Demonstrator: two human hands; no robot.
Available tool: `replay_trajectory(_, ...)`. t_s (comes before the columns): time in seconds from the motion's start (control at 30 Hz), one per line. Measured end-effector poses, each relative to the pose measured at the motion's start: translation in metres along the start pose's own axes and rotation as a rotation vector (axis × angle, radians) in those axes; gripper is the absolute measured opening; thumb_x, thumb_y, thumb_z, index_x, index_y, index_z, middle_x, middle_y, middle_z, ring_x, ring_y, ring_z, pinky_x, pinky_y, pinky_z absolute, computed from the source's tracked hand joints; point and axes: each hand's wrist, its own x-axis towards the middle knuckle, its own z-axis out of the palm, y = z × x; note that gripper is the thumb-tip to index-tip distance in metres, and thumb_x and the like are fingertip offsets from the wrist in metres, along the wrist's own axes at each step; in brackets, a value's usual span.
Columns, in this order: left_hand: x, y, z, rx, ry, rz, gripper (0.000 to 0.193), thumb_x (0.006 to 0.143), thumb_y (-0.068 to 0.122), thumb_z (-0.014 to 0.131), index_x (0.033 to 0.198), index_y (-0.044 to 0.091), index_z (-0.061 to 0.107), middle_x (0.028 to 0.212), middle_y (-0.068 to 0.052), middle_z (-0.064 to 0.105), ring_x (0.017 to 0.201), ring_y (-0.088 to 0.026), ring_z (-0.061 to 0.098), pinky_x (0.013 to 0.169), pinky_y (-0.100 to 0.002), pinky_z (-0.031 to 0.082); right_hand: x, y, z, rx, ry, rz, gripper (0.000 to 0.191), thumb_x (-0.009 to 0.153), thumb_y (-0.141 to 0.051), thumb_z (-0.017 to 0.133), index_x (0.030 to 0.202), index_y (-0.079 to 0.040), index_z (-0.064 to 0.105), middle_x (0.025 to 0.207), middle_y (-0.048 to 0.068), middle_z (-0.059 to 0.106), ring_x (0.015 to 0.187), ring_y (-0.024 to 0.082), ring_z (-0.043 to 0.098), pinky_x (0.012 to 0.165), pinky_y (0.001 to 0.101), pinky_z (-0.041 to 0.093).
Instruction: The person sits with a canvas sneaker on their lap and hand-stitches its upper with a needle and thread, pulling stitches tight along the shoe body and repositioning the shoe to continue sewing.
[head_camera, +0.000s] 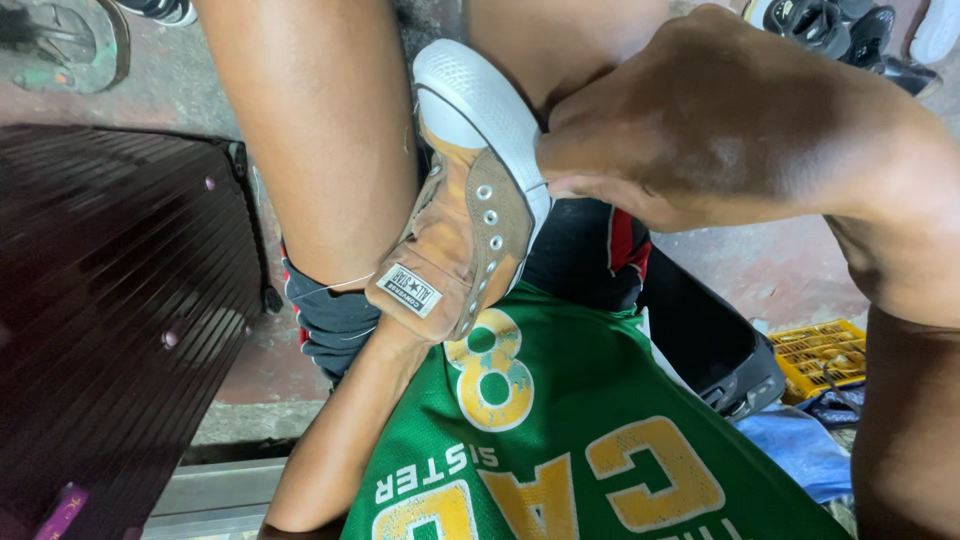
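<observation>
hands first: the right hand (700, 120), entering from 2 o'clock, is curled closed, fingertips pinching the white rubber sole edge of a tan canvas sneaker (470, 215) near its toe cap. the left hand is buried inside the shoe through the collar at 7 o'clock; only the left forearm (340, 440) shows, so its finger state cannot be told. sneaker sits at frame centre, toe pointing to 12 o'clock, above a green jersey (560, 440) and between the person's bare legs. judgement: light item; canvas upper soft and collapsible, rubber sole and toe cap firm and grippy. soundest hold appears to be the sole rim, with the inner hand bracing the upper. dark ribbed panel (110, 300) lies at 9 o'clock, yellow crate (820, 355) at 4 o'clock.
</observation>
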Motion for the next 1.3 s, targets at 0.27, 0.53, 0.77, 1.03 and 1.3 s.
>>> replay_trajectory(0.27,-0.001,-0.004,-0.009,0.066,-0.001,0.016,0.004,0.096,0.005,0.058,0.098,0.004,0.061,0.089,-0.006,0.063,0.080,-0.020,0.061,0.068,-0.035,0.048,0.012,-0.002,-0.003,0.024,-0.097,0.044,0.011,0.083,-0.025,0.073,0.079,-0.015,0.069,0.068,0.002,0.068,0.052,0.025,0.062,0.042,0.0360,0.043)
replay_trajectory(0.53,-0.001,-0.024,-0.021,0.234,-0.014,0.069,0.005,0.094,0.005,0.060,0.098,0.004,0.062,0.091,-0.007,0.064,0.083,-0.022,0.063,0.072,-0.036,0.050,-0.003,-0.002,0.014,-0.035,0.060,-0.014,0.015,0.096,-0.028,0.069,0.090,-0.015,0.069,0.081,0.000,0.069,0.067,0.022,0.067,0.054,0.0345,0.048)
replay_trajectory(0.77,-0.040,-0.057,-0.051,1.051,-0.052,0.285,0.007,0.093,0.006,0.061,0.099,0.004,0.064,0.093,-0.008,0.066,0.086,-0.024,0.065,0.074,-0.037,0.051,-0.001,-0.029,0.021,-0.451,0.176,0.049,0.017,0.099,-0.031,0.065,0.102,-0.015,0.071,0.080,-0.003,0.065,0.057,0.016,0.060,0.051,0.0337,0.043)
replay_trajectory(1.03,-0.048,-0.064,-0.046,1.212,-0.122,0.552,0.009,0.084,0.002,0.068,0.092,0.002,0.064,0.088,-0.012,0.063,0.082,-0.030,0.063,0.071,-0.043,0.050,0.006,-0.049,0.047,-0.531,0.224,0.244,0.020,0.078,-0.011,0.065,0.098,-0.007,0.063,0.090,0.007,0.060,0.077,0.020,0.063,0.062,0.0315,0.051)
replay_trajectory(1.3,-0.043,-0.060,-0.043,0.990,0.011,0.446,0.006,0.087,0.003,0.065,0.090,0.000,0.062,0.086,-0.009,0.063,0.079,-0.024,0.063,0.069,-0.038,0.052,0.001,-0.027,0.050,-0.711,0.387,0.147,0.036,0.101,-0.040,0.072,0.078,-0.015,0.059,0.073,-0.002,0.052,0.062,0.011,0.057,0.050,0.0246,0.043)
